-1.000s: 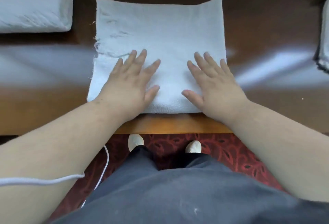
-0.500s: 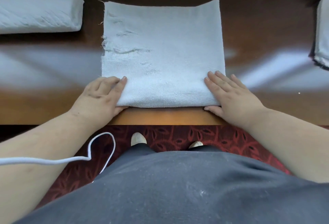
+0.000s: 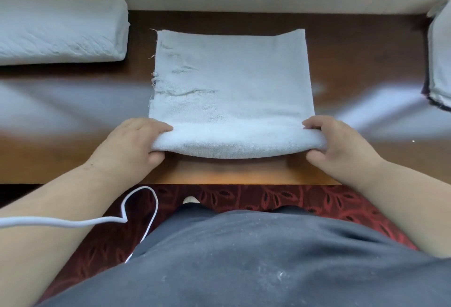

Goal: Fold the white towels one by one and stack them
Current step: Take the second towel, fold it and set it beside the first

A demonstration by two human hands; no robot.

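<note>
A white towel (image 3: 231, 82), folded to a rough square with a frayed left edge, lies in the middle of the brown wooden table (image 3: 366, 45). Its near edge is lifted a little off the wood. My left hand (image 3: 131, 145) grips the near left corner, fingers on top and thumb beneath. At the near right corner my right hand (image 3: 341, 145) holds the towel in the same way.
A stack of folded white towels (image 3: 61, 31) sits at the far left of the table. Another white towel pile (image 3: 440, 57) lies at the right edge. A pale wall runs behind the table. A white cable (image 3: 80, 222) hangs over my left forearm above red carpet.
Both hands slid from flat on the towel's middle out to its near corners. They now grip those corners and have raised the near edge.
</note>
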